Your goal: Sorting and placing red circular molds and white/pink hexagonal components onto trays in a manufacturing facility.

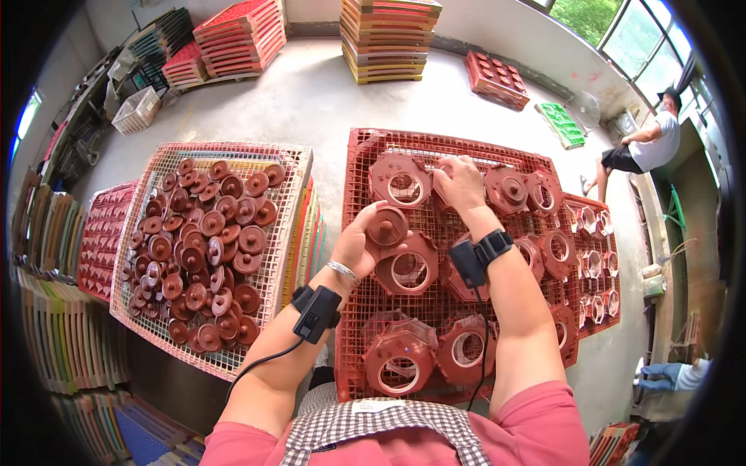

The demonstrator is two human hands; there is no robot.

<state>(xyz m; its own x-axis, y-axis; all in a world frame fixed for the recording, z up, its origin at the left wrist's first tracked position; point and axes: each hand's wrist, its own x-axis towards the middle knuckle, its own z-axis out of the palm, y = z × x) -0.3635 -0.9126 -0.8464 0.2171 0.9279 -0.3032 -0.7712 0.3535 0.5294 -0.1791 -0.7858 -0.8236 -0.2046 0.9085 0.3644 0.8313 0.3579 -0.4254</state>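
A round, reddish-brown lid with a small knob [387, 224] rests in my left hand [359, 247], held between thumb and fingers above the red mesh tray. Beyond it, my right hand [460, 185] is closed, fingers curled down at the tray's far row; whatever they grip is hidden under the hand. Octagonal reddish-brown pots with round pale-rimmed openings stand in rows on the tray [359, 147]. One open pot [403, 182] is left of my right hand, and another [409, 264] lies just below my left. A knobbed lid sits on the pot [509, 189] right of my right hand.
To the left, a heap of knobbed lids [203, 241] covers a pale mesh tray [300, 159] on a stack. More trays of pots [594, 268] stand at right. Stacked trays [388, 39] line the back wall. A person [657, 140] sits at far right; another [676, 375] is lower right.
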